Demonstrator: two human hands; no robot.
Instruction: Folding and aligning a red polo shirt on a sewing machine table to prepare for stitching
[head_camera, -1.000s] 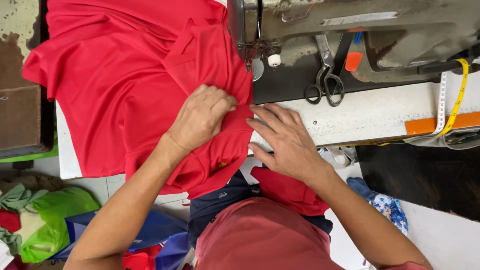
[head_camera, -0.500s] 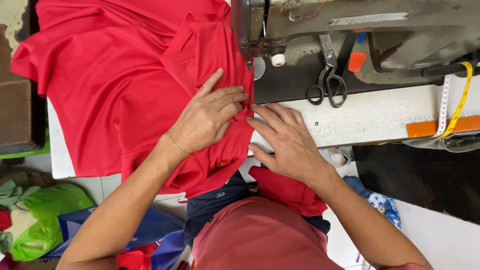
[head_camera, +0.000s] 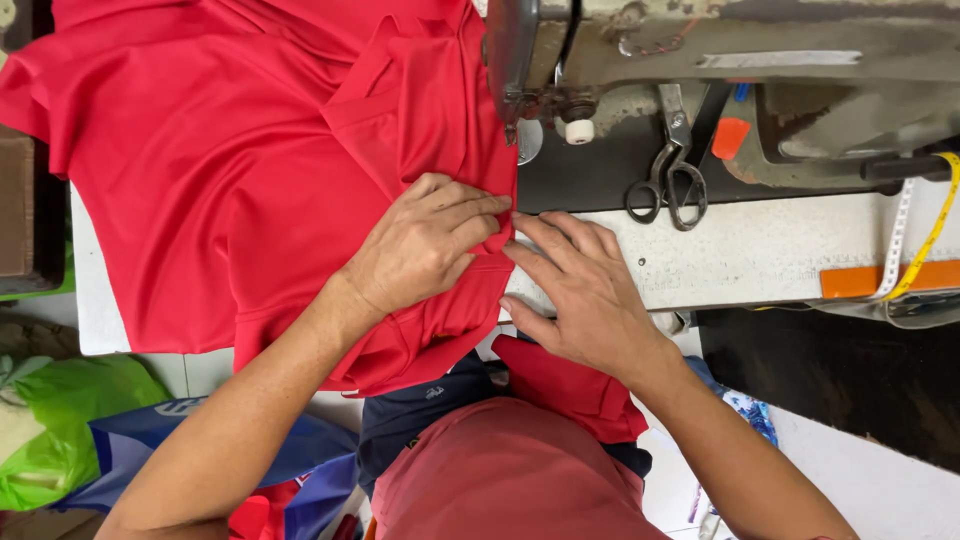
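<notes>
Red cloth (head_camera: 250, 180) is spread over the left part of the sewing table (head_camera: 760, 255), and its folded edge is being held flat just in front of the sewing machine's (head_camera: 700, 60) needle part. The left hand (head_camera: 425, 245) is laid on top of the cloth with its fingers stretched out flat and close together, so the fold is pressed down, not pinched. The right hand (head_camera: 585, 290) is set just beside it at the cloth's right edge, with fingers spread a little and the fingertips touching the fold. The two hands are almost touching each other.

The step in hand seems to be lining up the edge under the needle (the needle itself is too small to be seen well). For the next move, the fold would need to be kept straight and the fingers kept clear of the needle while the cloth is fed forward.

Scissors (head_camera: 668, 185) are lying on the dark machine bed, well apart from the hands. A yellow measuring tape (head_camera: 930, 240) is draped over the table's right edge.
</notes>
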